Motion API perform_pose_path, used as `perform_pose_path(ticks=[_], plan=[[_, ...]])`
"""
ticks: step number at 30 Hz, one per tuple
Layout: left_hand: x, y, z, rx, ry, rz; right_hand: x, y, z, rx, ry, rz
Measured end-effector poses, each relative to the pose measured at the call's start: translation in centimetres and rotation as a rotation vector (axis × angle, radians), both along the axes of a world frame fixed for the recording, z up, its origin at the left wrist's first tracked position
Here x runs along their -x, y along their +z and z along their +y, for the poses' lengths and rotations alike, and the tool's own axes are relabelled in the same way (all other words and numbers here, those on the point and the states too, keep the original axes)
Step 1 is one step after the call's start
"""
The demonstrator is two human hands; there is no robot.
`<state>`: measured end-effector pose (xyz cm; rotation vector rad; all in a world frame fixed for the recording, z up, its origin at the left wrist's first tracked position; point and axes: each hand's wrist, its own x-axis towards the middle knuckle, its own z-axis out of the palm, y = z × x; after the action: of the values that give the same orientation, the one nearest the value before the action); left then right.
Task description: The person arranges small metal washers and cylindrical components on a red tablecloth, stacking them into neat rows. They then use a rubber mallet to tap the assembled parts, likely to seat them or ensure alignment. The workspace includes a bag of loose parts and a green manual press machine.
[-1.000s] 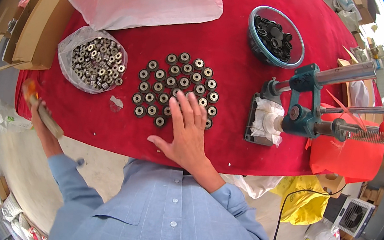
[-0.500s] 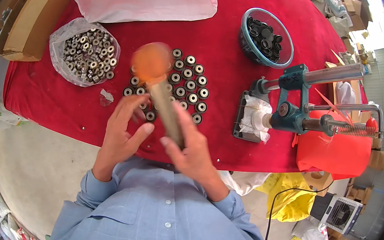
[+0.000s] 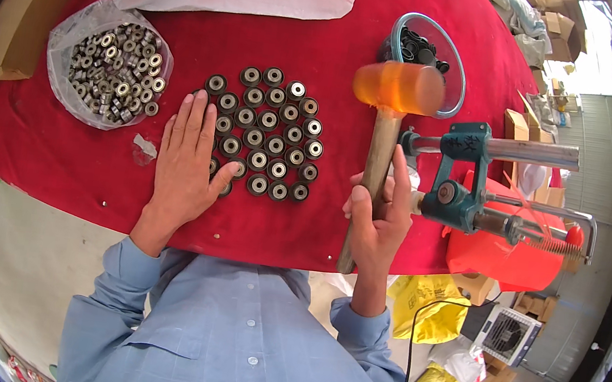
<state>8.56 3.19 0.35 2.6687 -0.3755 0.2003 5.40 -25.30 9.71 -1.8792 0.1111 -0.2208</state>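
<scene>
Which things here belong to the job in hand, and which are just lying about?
Job in hand:
orange-headed mallet, held in the right hand
grouped bearings, left hand at their left edge
probably bag of loose bearings, bowl of black caps, green press

Apparently lying about:
yellow bag
fan unit
cardboard box, upper left

The red-covered worktop carries bearings between the hands — a bag left of both, a tub ahead of the right, a press to their right.
</scene>
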Motion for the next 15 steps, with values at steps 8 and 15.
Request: perform_pose_path(ticks=[8, 15], plan=[[0.1, -0.3, 0.2, 0.024, -0.015, 0.026, -2.7, -0.3, 0.9, 0.309, 0.187, 0.049], [0.2, -0.2, 0.2, 0.023, -0.019, 0.03, -4.3, -1.9, 2.8, 0.529, 0.213, -0.142]])
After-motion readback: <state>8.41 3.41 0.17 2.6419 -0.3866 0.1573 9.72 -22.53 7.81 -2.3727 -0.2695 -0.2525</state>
